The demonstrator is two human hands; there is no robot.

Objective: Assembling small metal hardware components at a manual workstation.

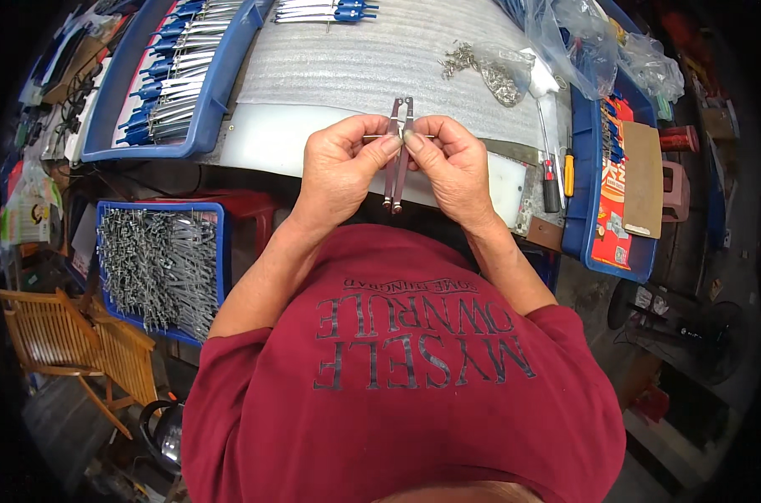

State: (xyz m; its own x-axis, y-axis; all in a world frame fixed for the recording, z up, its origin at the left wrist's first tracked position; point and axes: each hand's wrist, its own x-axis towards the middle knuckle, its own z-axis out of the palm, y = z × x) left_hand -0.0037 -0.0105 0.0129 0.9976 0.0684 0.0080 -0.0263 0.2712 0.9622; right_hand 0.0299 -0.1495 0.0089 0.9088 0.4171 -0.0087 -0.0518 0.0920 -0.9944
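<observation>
Above the near edge of the work table, my left hand [341, 164] and my right hand [452, 166] face each other in pinches. Between them they hold a slim two-legged metal piece [400, 172], whose shiny, dark reddish bars lie nearly side by side and point away from me. My thumbs press near its upper middle, left thumb on the left bar and right thumb on the right one. A thin rod appears to stick out sideways at the fingers. What sits under the thumbs is hidden.
A blue tray [204, 113] of blue-and-silver parts stands at left, above a blue crate [223, 251] of grey metal parts. Small metal bits [458, 59] lie beside a plastic bag [502, 84]. Screwdrivers [550, 172] and another blue tray [575, 210] are at right.
</observation>
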